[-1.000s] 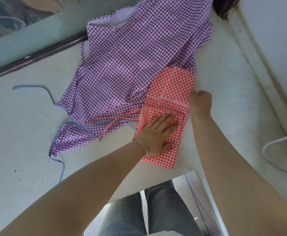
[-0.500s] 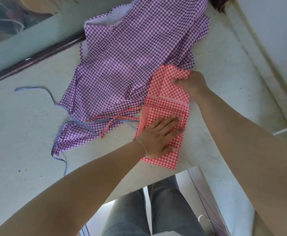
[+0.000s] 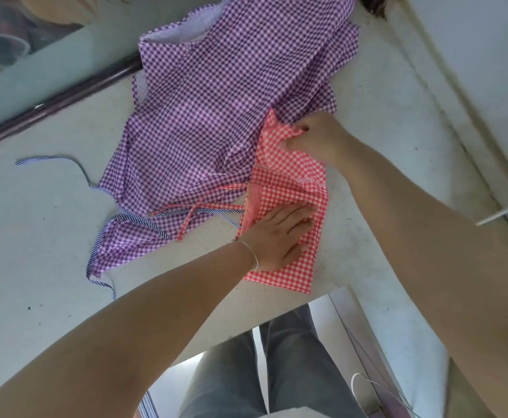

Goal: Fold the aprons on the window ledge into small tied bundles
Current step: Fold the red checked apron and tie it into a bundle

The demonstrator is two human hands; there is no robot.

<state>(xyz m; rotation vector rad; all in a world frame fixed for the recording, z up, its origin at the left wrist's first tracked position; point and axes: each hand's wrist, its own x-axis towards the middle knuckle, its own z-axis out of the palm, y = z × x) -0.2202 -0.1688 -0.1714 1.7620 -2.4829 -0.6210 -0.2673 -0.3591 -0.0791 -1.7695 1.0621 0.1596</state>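
Head view: the folded red-and-white gingham apron [image 3: 289, 191] lies at the pale stone ledge's [image 3: 50, 236] near edge, overlapping the spread purple gingham apron [image 3: 216, 101]. The left hand [image 3: 280, 236] presses it flat with straight fingers; the right hand [image 3: 316, 137] pinches its far end.

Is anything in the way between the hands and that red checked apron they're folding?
Nothing visible is. The left hand lies flat on the red apron, and the right hand grips its far end. The purple apron lies beside it, partly under that far end.
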